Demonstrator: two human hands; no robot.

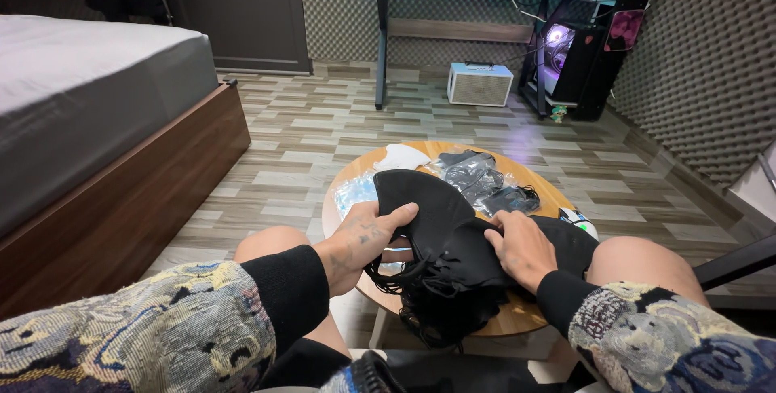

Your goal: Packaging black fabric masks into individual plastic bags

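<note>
Seated person, round wooden counter (529, 322) in lower centre of frame. Left hand (360, 241) grips the edge of a black mask (420, 199), fingers (398, 217) clenched on the fabric, thumb over the top. Right hand (521, 249) rests flat on a pile of black masks (461, 280), fingers curled down on it; whether it pinches one or just presses, cannot tell. Pile hangs over the near edge of the counter, ear loops dangling. Behind the pile, toward frame centre: clear bags (477, 176) with dark masks inside, a white mask (402, 157), a pale blue packet (354, 192) at the left rim. Progress guess: most black masks are out and stacked, one being handled, several bags look still sealed, so roughly midway. Bed (89, 94) upper left, white speaker (479, 83) on floor top centre.
</note>
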